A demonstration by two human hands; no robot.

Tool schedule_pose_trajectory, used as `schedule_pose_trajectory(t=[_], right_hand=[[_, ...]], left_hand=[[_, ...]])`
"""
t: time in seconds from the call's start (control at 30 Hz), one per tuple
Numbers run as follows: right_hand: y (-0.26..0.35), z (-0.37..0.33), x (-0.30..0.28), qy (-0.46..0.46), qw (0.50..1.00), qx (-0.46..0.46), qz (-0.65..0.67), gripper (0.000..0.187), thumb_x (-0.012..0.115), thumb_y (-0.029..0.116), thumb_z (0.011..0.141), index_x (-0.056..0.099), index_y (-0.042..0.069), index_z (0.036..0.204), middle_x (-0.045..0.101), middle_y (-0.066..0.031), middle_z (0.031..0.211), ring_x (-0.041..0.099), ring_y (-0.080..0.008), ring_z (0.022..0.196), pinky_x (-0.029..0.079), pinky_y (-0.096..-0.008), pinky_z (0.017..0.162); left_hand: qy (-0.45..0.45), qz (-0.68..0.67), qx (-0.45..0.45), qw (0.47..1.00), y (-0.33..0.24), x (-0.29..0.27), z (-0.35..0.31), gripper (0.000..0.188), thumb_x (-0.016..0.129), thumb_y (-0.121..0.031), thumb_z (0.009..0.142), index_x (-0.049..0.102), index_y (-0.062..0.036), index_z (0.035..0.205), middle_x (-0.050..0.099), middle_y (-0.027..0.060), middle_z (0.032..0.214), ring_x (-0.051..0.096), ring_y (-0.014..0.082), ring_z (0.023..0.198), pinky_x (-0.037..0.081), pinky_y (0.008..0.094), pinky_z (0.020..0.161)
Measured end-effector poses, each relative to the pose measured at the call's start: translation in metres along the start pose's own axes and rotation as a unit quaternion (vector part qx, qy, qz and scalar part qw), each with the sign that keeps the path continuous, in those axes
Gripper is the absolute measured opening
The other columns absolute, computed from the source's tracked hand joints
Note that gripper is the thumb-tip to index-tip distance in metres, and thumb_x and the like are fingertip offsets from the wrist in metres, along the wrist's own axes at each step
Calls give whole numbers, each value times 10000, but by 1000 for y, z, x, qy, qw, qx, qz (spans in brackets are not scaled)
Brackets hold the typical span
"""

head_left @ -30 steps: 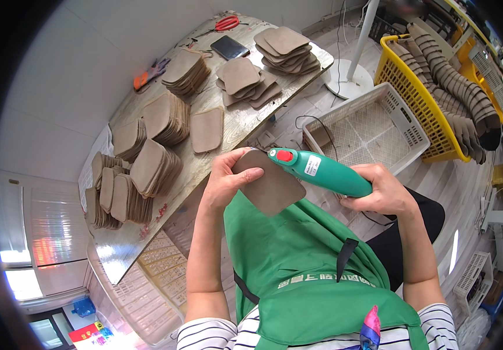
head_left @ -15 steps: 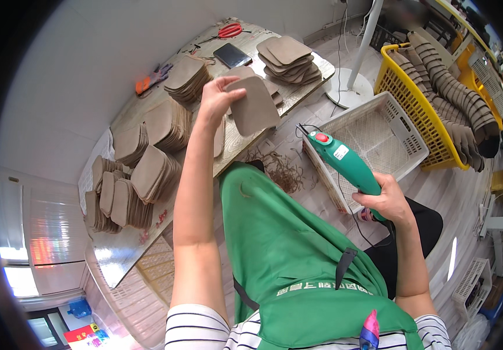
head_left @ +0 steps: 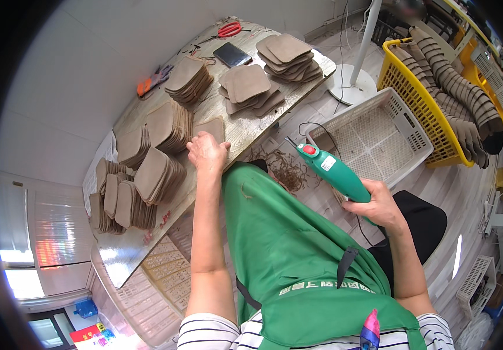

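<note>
My left hand is at the table's front edge. Its fingers bend over the near end of a flat beige rounded pad, with the fingertips partly hidden. My right hand is wrapped round a green corded handheld electric tool with a red button. The tool's thin, dark metal tip points up and left, over the floor. Beyond my left hand lies a loose pile of similar pads. Taller stacks of pads stand to its left.
On the table are red-handled scissors, a phone and a glove. A white crate stands on the floor beside a yellow basket of stacked brown pieces. Brown scraps lie below the table edge.
My left hand has put the pad it held onto the loose pile and come back toward me to another pad. The tool in my right hand has shifted slightly left and down.
</note>
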State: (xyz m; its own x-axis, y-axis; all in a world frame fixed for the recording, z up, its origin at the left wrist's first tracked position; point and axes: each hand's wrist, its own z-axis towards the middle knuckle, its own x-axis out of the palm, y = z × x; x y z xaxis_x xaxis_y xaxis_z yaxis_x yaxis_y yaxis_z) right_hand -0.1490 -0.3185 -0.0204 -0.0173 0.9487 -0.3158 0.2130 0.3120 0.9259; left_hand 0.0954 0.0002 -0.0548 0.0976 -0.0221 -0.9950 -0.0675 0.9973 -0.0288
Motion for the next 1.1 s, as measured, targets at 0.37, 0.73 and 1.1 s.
schedule_pose_trajectory(t=[0.37, 0.73, 1.1], right_hand=[[5, -2, 5, 20, 999, -13, -37, 333, 776, 207, 743, 671, -29, 953, 623, -103, 767, 569, -165, 682, 471, -325, 660], [17, -8, 22, 14, 998, -57, -14, 279, 780, 170, 748, 671, -18, 922, 627, -104, 767, 589, -177, 686, 481, -323, 671], [28, -15, 27, 22, 998, -46, 32, 265, 776, 141, 754, 672, -5, 949, 617, -71, 785, 579, -137, 721, 481, -313, 695]], left_hand=[[-133, -92, -96, 982, 7, 6, -15, 632, 929, -424, 645, 645, 15, 1002, 673, 191, 1116, 637, 374, 1070, 540, 492, 899], [54, -849, -33, 524, 1, 0, -46, 372, 664, -37, 975, 532, 24, 1317, 642, 113, 1279, 640, 227, 1135, 528, 373, 997], [126, -928, -38, 348, -35, -6, -91, 297, 648, -77, 989, 573, -15, 1269, 662, 102, 1264, 654, 221, 1141, 558, 397, 991]])
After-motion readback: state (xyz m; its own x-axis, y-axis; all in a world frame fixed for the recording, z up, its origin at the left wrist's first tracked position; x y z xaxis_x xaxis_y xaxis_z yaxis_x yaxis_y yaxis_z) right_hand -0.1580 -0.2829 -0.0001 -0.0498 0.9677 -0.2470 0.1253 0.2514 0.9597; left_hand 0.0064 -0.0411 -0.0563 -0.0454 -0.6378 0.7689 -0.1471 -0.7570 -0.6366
